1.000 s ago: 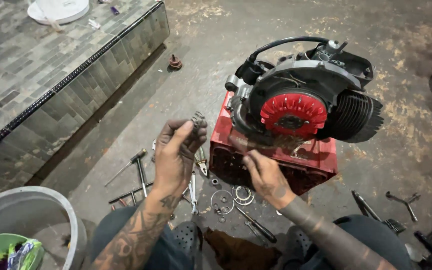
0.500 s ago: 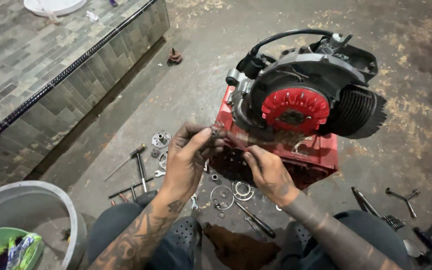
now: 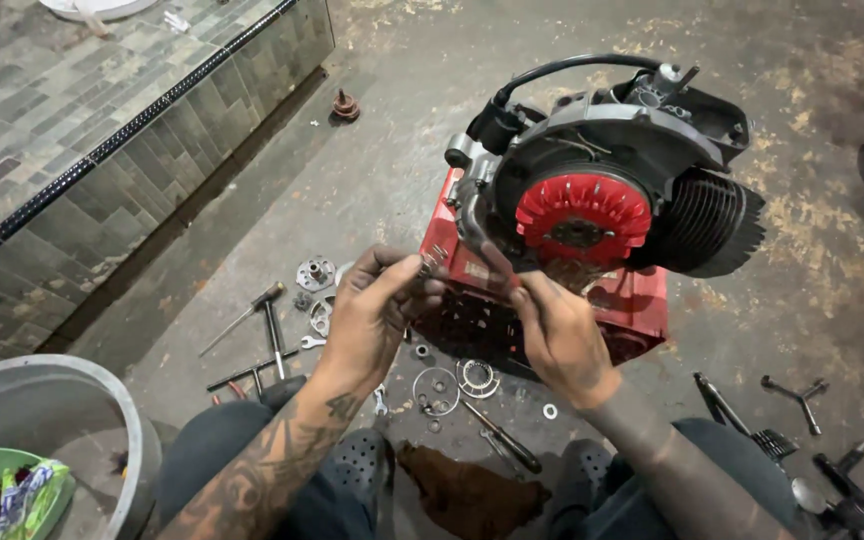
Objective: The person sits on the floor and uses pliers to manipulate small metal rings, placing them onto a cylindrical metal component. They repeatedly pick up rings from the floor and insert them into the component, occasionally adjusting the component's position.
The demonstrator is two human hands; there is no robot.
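stained, oily concrete floor (image 3: 252,190), with a tiled ledge (image 3: 82,130) running along the left edge. small engine (image 3: 602,170) with a red flywheel fan (image 3: 582,212) sitting on a red crate (image 3: 642,300), up middle-right. left hand (image 3: 372,315) pinching a small metal part (image 3: 424,268) at the fingertips, just in front of the crate's left corner. right hand (image 3: 557,330) close beside it, fingers narrowed up toward the engine's underside; can't tell if anything's held there. rings and washers (image 3: 452,382), a screwdriver (image 3: 500,436) and a hammer (image 3: 270,310) scattered on the floor below the hands. grey tub (image 3: 102,420) bottom-left, more tools (image 3: 792,395) at right. open floor mostly up top between ledge and engine.
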